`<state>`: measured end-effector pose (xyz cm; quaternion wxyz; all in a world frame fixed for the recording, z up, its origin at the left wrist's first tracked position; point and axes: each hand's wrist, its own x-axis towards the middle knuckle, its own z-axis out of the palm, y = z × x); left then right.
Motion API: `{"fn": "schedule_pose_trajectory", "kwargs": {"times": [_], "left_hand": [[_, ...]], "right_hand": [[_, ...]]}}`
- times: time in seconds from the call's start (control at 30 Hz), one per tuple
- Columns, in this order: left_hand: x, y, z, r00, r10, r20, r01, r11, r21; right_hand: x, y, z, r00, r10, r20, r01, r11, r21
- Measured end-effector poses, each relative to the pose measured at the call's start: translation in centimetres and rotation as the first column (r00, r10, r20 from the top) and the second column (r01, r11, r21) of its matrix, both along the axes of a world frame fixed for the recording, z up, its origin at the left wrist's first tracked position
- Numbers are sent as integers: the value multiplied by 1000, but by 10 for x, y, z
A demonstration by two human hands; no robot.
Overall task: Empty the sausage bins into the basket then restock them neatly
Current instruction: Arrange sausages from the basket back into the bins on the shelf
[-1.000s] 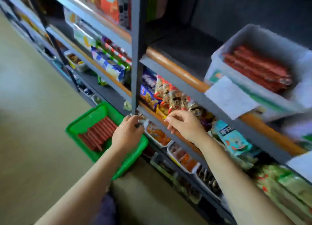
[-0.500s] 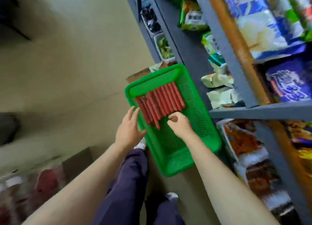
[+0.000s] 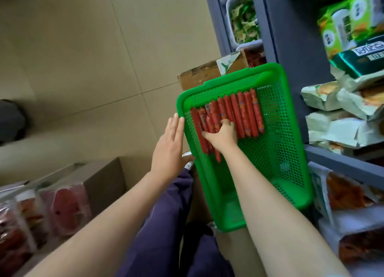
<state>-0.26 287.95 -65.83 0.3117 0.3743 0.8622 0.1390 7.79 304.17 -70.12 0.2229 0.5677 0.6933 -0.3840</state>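
A: Where are the sausages [image 3: 239, 114]?

B: In a row inside the green basket [image 3: 291, 143], toward its far end. The basket sits beside the grey shelf [image 3: 286, 48], with a cardboard box [image 3: 199, 75] just beyond its far rim.

A: And the person's hands?

B: The right hand [image 3: 223, 134] lies on the row's left sausages, fingers curled round a few of them. The left hand [image 3: 168, 145] stays flat, fingers straight, touching the basket's left rim and holding nothing.

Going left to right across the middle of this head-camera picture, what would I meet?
Tiled floor → left hand → green basket rim → sausages under the right hand → shelf snack packets.
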Motion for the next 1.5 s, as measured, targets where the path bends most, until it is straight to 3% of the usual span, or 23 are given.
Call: {"fn": "schedule_pose_trajectory", "kwargs": {"times": [0.13,0.43,0.67,1.0,1.07,1.1,1.13,1.17,1.27,1.33,1.5], "left_hand": [[2,-2,-5,1000,6,-19,-6,1000,16],[4,-3,-7,999,6,-52,-5,1000,14],[5,1,-4,999,9,-46,-9,1000,-15],[3,20,27,999,32,-21,-34,997,-65],[5,38,51,967,219,133,-221,975,0],[7,49,66,892,352,282,-371,929,14],[10,61,83,760,461,459,-522,853,8],[14,71,99,621,501,603,-622,783,-10],[29,88,135,425,428,798,-717,697,9],[54,94,166,398,330,856,-725,685,72],[145,89,243,489,200,849,-667,713,217]], "right_hand": [[-2,-10,-10,1000,28,4,-28,996,84],[-2,-31,-16,998,0,-70,2,1000,30],[0,-19,-18,962,-250,-110,203,924,-325],[28,-14,45,847,-485,-217,301,775,-555],[38,-6,76,821,-509,-257,253,729,-636],[44,-2,92,811,-513,-281,212,706,-675],[50,1,109,804,-509,-307,165,688,-707],[57,4,129,796,-505,-334,119,671,-731],[78,5,184,777,-481,-406,8,652,-758],[101,2,223,726,-525,-445,-13,637,-771],[179,-23,306,603,-612,-512,13,649,-761]]}}
